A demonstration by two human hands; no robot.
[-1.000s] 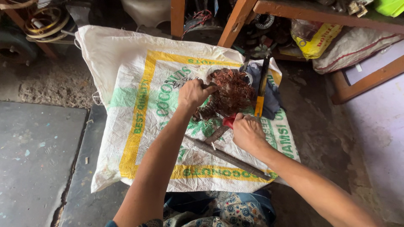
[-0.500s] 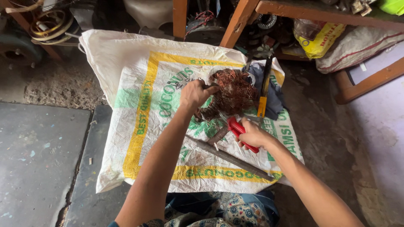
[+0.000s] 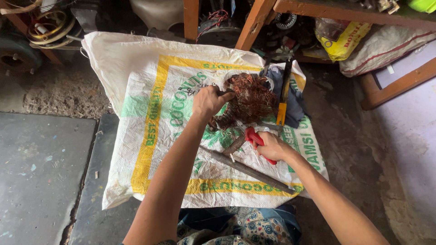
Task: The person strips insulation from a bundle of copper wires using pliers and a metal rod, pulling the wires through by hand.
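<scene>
The left hand [image 3: 210, 102] is clenched on the near-left edge of a tangled bundle of copper wire [image 3: 247, 100], which lies on a white woven sack [image 3: 150, 95] spread on the floor. The right hand [image 3: 271, 147] is closed around the red handles of a cutting tool [image 3: 255, 140], whose dark head points toward the lower part of the bundle. A long dark metal rod [image 3: 247, 170] lies on the sack just beside this hand, and a tool with a yellow handle [image 3: 283, 97] rests on a dark cloth [image 3: 297, 102] to the right of the wire.
</scene>
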